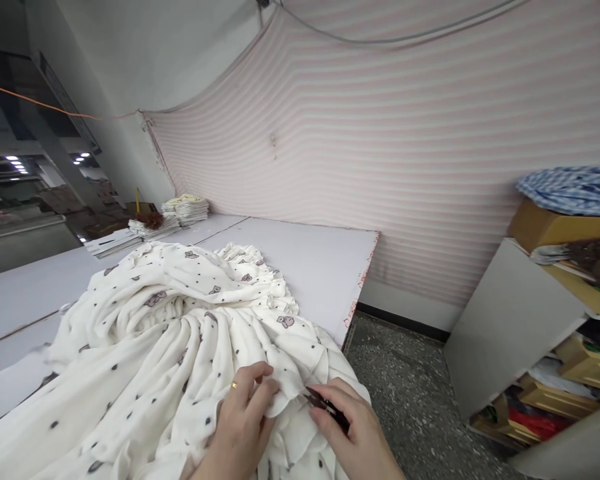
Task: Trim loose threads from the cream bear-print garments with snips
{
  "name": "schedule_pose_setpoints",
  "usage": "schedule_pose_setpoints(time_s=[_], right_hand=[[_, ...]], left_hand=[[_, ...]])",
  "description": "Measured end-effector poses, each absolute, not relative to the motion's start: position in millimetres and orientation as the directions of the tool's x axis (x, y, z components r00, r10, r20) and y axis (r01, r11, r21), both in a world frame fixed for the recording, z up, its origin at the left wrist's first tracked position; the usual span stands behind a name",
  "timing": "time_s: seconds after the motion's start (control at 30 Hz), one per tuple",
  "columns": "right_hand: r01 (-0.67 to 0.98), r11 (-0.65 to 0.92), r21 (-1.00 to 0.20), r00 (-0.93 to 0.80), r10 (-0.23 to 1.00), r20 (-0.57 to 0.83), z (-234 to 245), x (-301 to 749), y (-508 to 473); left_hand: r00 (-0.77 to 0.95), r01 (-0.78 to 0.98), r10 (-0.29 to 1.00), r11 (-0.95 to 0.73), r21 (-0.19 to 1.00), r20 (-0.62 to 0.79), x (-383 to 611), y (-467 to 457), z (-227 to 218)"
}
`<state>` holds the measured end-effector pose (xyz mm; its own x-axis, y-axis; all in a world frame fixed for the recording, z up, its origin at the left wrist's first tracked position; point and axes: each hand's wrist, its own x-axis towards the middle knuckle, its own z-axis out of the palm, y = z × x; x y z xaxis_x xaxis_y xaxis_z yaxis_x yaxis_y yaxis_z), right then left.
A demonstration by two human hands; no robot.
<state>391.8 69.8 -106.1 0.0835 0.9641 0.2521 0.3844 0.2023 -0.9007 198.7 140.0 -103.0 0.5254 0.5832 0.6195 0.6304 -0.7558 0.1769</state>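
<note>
A large heap of white fabric with dark dots and small bear prints is gathered in folds over the table and down its near side. My left hand, with a ring on one finger, is closed on the ruffled edge of this fabric. Close to its right, my right hand grips small dark thread snips. The tips of the snips point left and meet the ruffled edge, between the two hands. Whether the blades are apart is too small to tell.
The pale table ends on the right above a speckled floor. Folded cloth stacks lie at its far left. A grey cabinet with drawers stands at right, with a box and checked cloth on top. Striped fabric covers the wall.
</note>
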Motion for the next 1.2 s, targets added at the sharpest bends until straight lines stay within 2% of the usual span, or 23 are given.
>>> schedule_pose_setpoints(time_s=[0.17,0.27,0.5,0.77,0.83,0.87,0.93,1.0,1.1,1.2], right_hand=[[0.399,0.172,-0.901,0.001,0.982,0.188,-87.3,387.3,74.5],[0.434,0.184,-0.882,-0.018,0.981,0.195,-82.3,384.1,76.9],[0.483,0.179,-0.857,0.007,0.978,0.208,-83.8,385.4,74.2],[0.443,0.263,-0.857,0.091,0.938,0.335,-95.2,371.9,71.1],[0.434,0.251,-0.865,0.151,0.926,0.345,-100.1,365.9,73.8],[0.431,0.243,-0.869,0.185,0.919,0.348,-103.0,363.4,76.3],[0.425,0.215,-0.879,0.233,0.913,0.336,-108.8,360.0,83.8],[0.414,0.183,-0.892,0.269,0.911,0.312,-113.0,359.1,93.5],[0.375,0.167,-0.912,0.340,0.890,0.302,-114.2,359.1,105.2],[0.295,0.230,-0.927,0.365,0.870,0.332,-111.2,355.5,105.3]], left_hand=[[0.580,0.585,0.500,-0.805,0.098,0.643,194.1,144.4,-101.8],[0.605,0.563,0.482,-0.822,0.087,0.634,192.8,146.0,-100.7],[0.576,0.549,0.526,-0.816,0.181,0.626,191.4,144.5,-97.6],[0.547,0.473,0.509,-0.843,0.256,0.664,192.5,148.2,-96.0],[0.522,0.450,0.582,-0.809,0.378,0.623,194.4,147.3,-92.4],[0.507,0.437,0.661,-0.750,0.497,0.553,195.5,146.6,-89.5],[0.468,0.383,0.823,-0.517,0.766,0.322,197.4,145.3,-81.8],[0.471,0.280,0.879,-0.227,0.933,0.072,198.6,144.6,-73.1],[0.516,0.111,0.848,0.071,0.991,-0.119,198.8,144.3,-63.6],[0.500,0.050,0.841,0.209,0.977,-0.205,198.1,144.4,-60.9]])
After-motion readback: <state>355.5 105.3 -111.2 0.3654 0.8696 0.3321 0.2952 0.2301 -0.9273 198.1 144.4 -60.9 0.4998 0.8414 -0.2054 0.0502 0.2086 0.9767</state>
